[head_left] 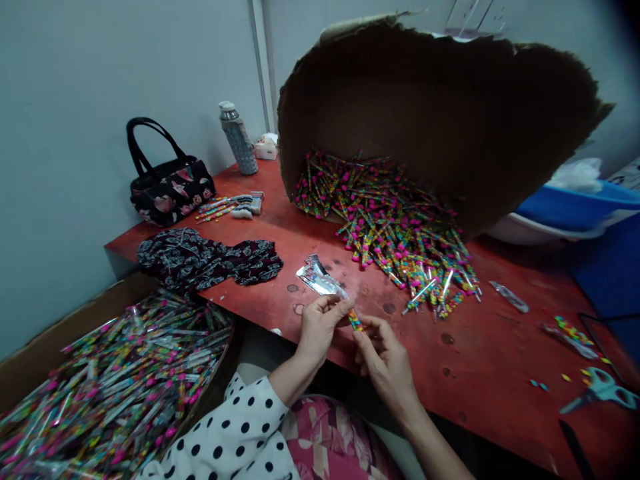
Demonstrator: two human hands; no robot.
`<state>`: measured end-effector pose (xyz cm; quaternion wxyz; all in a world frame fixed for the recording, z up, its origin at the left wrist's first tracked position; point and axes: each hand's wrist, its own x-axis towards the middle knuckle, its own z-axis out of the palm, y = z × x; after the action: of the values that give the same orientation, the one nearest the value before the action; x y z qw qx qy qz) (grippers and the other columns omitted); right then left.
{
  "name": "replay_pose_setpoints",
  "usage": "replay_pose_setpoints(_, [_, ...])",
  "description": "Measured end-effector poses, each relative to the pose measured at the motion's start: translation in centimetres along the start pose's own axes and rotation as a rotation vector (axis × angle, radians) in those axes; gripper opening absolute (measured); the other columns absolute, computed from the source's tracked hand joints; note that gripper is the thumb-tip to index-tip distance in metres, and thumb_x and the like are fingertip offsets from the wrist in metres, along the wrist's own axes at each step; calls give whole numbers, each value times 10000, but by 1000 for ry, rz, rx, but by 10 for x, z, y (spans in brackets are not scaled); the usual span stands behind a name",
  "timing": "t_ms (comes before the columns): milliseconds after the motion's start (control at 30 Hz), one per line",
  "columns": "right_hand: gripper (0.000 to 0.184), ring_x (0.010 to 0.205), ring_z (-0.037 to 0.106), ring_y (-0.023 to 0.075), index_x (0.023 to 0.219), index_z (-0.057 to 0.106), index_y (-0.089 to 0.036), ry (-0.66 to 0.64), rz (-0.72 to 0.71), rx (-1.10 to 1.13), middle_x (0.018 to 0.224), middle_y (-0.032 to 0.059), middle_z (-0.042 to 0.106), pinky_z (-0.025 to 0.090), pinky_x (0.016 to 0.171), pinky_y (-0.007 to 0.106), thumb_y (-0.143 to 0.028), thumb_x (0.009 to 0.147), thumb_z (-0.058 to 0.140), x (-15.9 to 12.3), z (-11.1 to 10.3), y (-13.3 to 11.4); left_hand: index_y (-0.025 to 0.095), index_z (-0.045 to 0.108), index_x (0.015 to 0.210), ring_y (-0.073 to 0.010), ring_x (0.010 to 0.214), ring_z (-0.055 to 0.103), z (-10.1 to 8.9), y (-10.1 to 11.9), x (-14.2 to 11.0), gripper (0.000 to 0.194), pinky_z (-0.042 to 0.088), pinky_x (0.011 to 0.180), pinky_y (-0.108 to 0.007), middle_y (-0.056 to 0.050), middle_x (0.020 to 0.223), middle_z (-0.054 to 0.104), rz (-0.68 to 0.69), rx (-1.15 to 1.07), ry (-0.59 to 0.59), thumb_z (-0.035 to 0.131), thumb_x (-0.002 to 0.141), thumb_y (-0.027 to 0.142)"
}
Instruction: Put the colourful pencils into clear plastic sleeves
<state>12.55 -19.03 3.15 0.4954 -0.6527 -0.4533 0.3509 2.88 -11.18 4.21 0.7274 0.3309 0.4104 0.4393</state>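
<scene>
Left hand: fingers pinched shut on a foil wrapper.
Right hand: fingers closed on a small colorful stick.
Below: red tabletop, scuffed up.

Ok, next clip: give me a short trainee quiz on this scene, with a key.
1. What is the left hand holding?
2. True or false: the black handbag sits left of the torn cardboard box.
3. The heaped sticks on the red table have tips of which colour? A pink, B white, C blue.

Key: 1. A silver foil wrapper. 2. True. 3. A.
</scene>
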Motion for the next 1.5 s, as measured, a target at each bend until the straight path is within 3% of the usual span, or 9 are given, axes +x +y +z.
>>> replay_pose_setpoints(167, [265,507,543,90,952,465,-213,-31,116,269,726,-21,554,452,394,184,-391,791,577,8,4,-2,123,559,589,-52,452,445,-2,-9,-3,257,352,438,-170,41,515,498,-33,49,-100,687,661,334])
replay_pose_setpoints(300, [262,491,547,84,948,467,-206,-165,167,409,684,-29,569,451,402,180,-379,792,586,3,3,2,122,604,701,-76,563,525,-8,-6,2,219,421,535,-189,1,653,582,-23,-124,-22,677,678,328])
replay_pose_setpoints(567, [271,353,497,73,836,455,-195,-56,161,477,521,-49,584,396,338,163,-379,753,634,7,10,1,133,553,660,-112,333,487,-8,-14,-15,276,362,337,-219,21,452,515,-134,-128,-247,604,731,395])
replay_pose_setpoints(767, [256,372,518,82,825,456,-199,-91,168,482,510,-49,582,419,364,172,-379,761,625,9,16,-3,128,562,662,-92,319,462,-5,-17,-17,262,348,326,-204,30,439,496,-135,-146,-227,600,744,374])
replay_pose_setpoints(967, [249,591,611,146,918,512,-197,-140,93,235,729,13,625,492,472,240,-368,765,609,10,-2,-1,159,624,713,-124,609,613,-43,21,-25,262,504,598,-242,-10,684,657,79,-260,177,684,656,408])
replay_pose_setpoints(1100, [193,815,603,191,955,587,-189,56,-207,-477,894,63,636,473,705,308,-302,856,467,38,-60,5,182,649,866,-181,699,637,-97,56,-22,649,521,686,-341,-40,740,677,443,-229,465,305,725,714])
replay_pose_setpoints(1267, [242,844,572,242,1010,602,-216,71,-203,-1277,980,104,589,414,596,301,-254,864,413,72,-116,9,169,647,913,-196,823,622,-101,52,1,371,472,799,-357,-54,884,667,468,258,389,522,763,485])
replay_pose_setpoints(1400, [425,712,606,264,1112,525,-221,95,80,-1364,950,121,616,419,534,340,-514,859,350,79,-112,10,204,641,977,-200,905,562,-65,41,37,294,411,828,-323,-66,958,633,681,1012,123,515,802,403])
replay_pose_setpoints(1500, [542,711,623,305,1143,478,-189,171,237,-1306,949,145,626,446,556,416,-597,827,312,77,-101,14,210,640,951,-228,891,522,-46,32,62,301,382,790,-348,-83,922,616,695,1410,89,536,780,435])
